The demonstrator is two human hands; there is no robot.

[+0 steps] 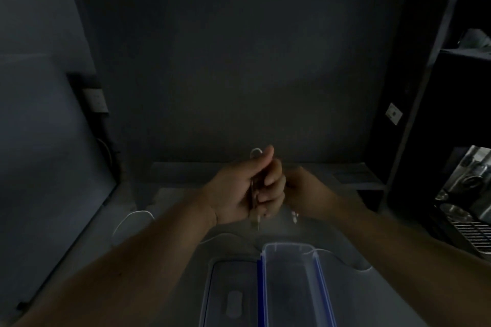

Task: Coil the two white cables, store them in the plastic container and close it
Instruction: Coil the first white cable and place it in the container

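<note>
My left hand point(240, 188) is closed around a bunched white cable point(255, 152); a loop pokes out above the fist and a plug end hangs below it. My right hand point(309, 190) sits right beside it with fingers curled on the same cable, another plug dangling under it. A second white cable point(132, 216) lies loose on the counter, looping at the left and running toward the container. The clear plastic container point(317, 273) with blue trim stands open near me. Its clear lid point(212, 289) lies flat to the left of it.
The scene is dim. A grey counter point(164, 194) ends at a dark back wall. A metal coffee machine point(470, 194) and dark shelving stand at the right. A wall socket point(97, 101) is at the left.
</note>
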